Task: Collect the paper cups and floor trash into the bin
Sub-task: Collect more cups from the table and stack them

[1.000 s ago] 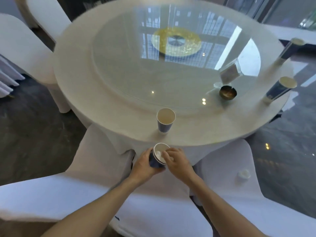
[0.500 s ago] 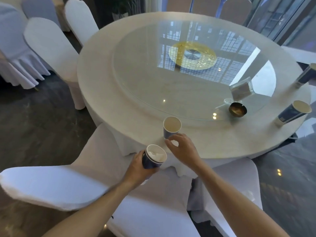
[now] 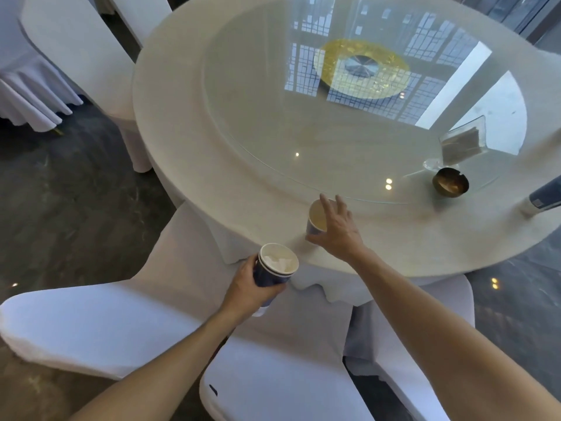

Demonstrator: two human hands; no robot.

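My left hand [image 3: 247,288] grips a stack of nested blue paper cups [image 3: 274,267] with crumpled white paper inside, held just below the table's near edge. A second blue paper cup [image 3: 315,218] stands upright near the edge of the round table [image 3: 212,165]. My right hand [image 3: 338,230] is spread around that cup, fingers apart over its rim and thumb by its base; no firm grip shows. Another blue cup [image 3: 543,197] is cut off at the right edge of the view.
A dark metal ashtray [image 3: 450,182] and a clear napkin holder [image 3: 463,144] sit on the glass turntable [image 3: 303,123]. White-covered chairs [image 3: 100,323] stand close under me and another [image 3: 76,56] at the left. Dark floor [image 3: 60,214] lies around the table.
My right hand left the held cups and reached forward onto the table, spreading around the standing cup. My left hand kept the stacked cups and lifted slightly. The camera moved closer.
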